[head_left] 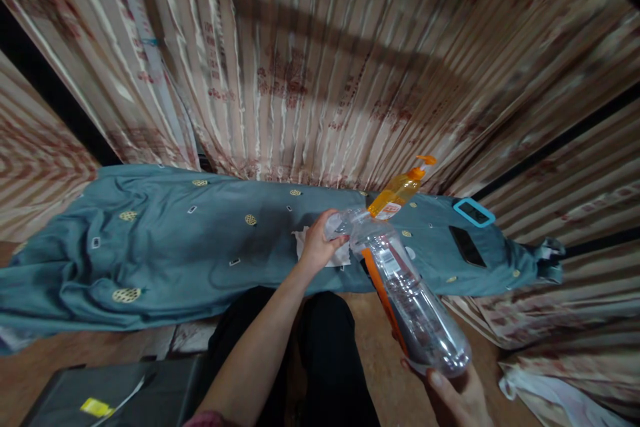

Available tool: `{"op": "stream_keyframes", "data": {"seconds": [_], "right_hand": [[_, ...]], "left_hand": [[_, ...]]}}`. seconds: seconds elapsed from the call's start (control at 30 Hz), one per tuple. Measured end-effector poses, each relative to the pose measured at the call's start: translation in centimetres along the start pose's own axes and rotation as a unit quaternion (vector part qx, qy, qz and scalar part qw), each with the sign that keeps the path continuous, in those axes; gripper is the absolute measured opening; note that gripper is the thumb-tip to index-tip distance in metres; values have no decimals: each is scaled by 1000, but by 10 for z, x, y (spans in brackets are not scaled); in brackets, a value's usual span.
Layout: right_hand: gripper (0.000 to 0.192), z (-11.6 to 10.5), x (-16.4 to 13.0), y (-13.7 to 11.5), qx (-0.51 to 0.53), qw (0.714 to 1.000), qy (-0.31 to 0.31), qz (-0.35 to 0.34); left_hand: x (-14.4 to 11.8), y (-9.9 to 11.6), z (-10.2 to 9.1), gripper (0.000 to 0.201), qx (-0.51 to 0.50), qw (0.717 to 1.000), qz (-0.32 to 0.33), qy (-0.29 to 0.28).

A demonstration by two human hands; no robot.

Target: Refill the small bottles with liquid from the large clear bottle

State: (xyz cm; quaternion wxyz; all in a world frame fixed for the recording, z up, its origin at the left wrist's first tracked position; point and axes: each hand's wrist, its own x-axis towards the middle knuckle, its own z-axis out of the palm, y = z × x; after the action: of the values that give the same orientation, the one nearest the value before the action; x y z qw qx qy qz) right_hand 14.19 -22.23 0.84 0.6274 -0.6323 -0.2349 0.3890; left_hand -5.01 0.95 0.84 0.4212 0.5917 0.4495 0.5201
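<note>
My right hand [463, 393] cups the base of the clear bottle [410, 293], fingers wrapped under it, the bottle tilted with its neck pointing away over the blue cloth [165, 247]. My left hand [317, 243] is closed around the neck end, right at the cap. Under that hand lies a white rag [303, 240]. Just beyond stands an orange pump bottle [400, 193], and a phone [466, 245] lies to the right.
</note>
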Motion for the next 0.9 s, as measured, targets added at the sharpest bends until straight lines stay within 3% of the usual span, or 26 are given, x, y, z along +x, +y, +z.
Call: {"op": "stream_keyframes", "data": {"seconds": [0.13, 0.37, 0.73, 0.9], "right_hand": [[71, -2, -1, 1, -9, 1000, 4, -8], [81, -3, -2, 1, -30, 999, 18, -16], [94, 12, -12, -14, -32, 999, -2, -32], [91, 7, -12, -13, -42, 998, 1, -39]], "left_hand": [[0, 2, 0, 56, 2, 1000, -8, -1], [1, 2, -1, 58, -4, 1000, -17, -1], [1, 4, -2, 57, 1, 1000, -20, 1], [1, 2, -2, 56, 6, 1000, -17, 1]]}}
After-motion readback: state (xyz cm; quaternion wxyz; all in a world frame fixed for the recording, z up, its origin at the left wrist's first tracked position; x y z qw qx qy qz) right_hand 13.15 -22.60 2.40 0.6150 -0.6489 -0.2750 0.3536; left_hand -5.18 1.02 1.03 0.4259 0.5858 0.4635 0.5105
